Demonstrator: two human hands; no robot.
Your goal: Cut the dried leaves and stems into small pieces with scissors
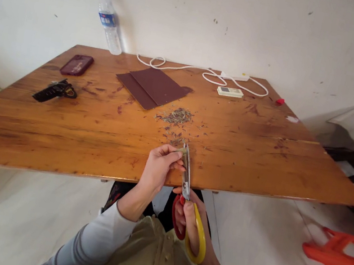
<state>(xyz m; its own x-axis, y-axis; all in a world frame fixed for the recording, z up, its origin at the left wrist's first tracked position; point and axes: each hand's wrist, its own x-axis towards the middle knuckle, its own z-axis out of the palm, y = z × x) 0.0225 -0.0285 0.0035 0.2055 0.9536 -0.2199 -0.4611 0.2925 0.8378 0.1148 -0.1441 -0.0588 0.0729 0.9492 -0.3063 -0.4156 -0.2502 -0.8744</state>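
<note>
My right hand (194, 220) grips a pair of scissors (185, 184) by a red and a yellow handle loop, blades pointing away from me and slightly apart. Between the fingertips of my left hand (160, 166) is a small greenish-brown strip (182, 151), its end lying at the blades. What the strip is made of cannot be made out. Just beyond the scissor tips, a loose pile of small dark and pale clippings (180, 116) lies on the wooden table (92, 145), with more bits scattered nearer to me.
A folded dark-red sheet (158, 85) lies behind the pile. Along the back are a plastic bottle (110, 27), a white cable (185, 67) and a white remote-like device (229, 92). At left lie a phone (77, 65) and a black hair claw (56, 90). An orange stool (340, 253) stands at right.
</note>
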